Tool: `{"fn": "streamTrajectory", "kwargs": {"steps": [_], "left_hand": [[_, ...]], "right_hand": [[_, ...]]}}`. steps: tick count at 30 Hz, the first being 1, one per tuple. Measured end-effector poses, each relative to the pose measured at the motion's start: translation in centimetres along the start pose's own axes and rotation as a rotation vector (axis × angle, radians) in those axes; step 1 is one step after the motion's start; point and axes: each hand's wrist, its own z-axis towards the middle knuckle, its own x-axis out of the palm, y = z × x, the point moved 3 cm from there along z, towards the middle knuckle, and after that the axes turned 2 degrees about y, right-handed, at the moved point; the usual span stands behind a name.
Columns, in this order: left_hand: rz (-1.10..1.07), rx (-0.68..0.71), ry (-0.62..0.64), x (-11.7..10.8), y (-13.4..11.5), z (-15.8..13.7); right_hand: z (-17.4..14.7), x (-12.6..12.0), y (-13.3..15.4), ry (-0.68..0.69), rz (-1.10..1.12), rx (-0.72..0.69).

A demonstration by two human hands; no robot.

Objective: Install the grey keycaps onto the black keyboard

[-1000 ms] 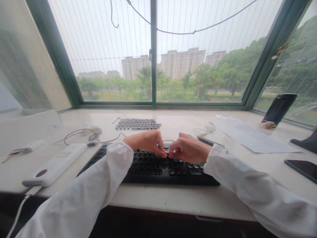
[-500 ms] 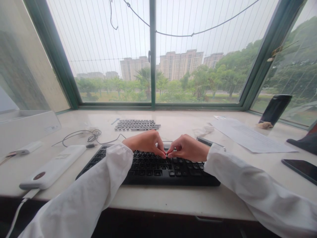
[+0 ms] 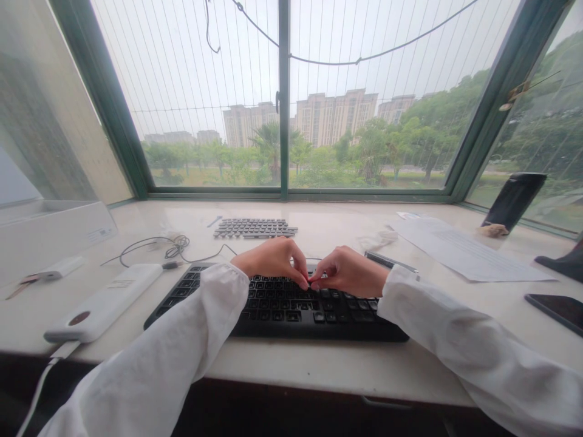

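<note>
A black keyboard (image 3: 273, 328) lies in front of me, with bare key sockets over its left and middle parts and keycaps still seated at the right. Both hands meet above its middle-right keys. My left hand (image 3: 281, 260) is closed, thumb and fingertips pinched together at the keys. Close against it, my right hand (image 3: 347, 271) is pinched in the same way. What the fingertips hold, if anything, is too small and hidden to make out. Behind the keyboard, loose keycaps (image 3: 255, 228) are laid out in rows.
To the left are a white power bank (image 3: 104, 303) with a cable, a coiled black cord (image 3: 177, 246) and a white box (image 3: 54, 233). To the right lie a pen (image 3: 387, 261), paper sheets (image 3: 464, 249) and a phone (image 3: 558, 311). A dark upright object (image 3: 514, 200) stands by the window.
The whole view has shifted slightly to the right. Both hands stay pinched together over the same part of the keyboard, with only slight finger movement.
</note>
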Motion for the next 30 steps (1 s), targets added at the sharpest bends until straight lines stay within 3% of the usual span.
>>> {"fn": "streamTrajectory", "kwargs": {"steps": [6,13,26,30], "left_hand": [[-0.141,-0.098,0.072,0.8,2.0,0.9],[-0.074,-0.182,0.159,0.9,1.7,1.2],[0.061,-0.263,0.130,0.9,0.8,1.4],[0.052,-0.234,0.124,1.2,0.8,1.3]], "right_hand": [[0.0,0.1,-0.4,0.006,-0.002,-0.007],[0.1,0.2,-0.6,0.022,0.007,0.013],[-0.3,-0.3,1.5,0.000,-0.281,0.025],[-0.1,0.1,1.0,0.014,-0.194,0.013]]}}
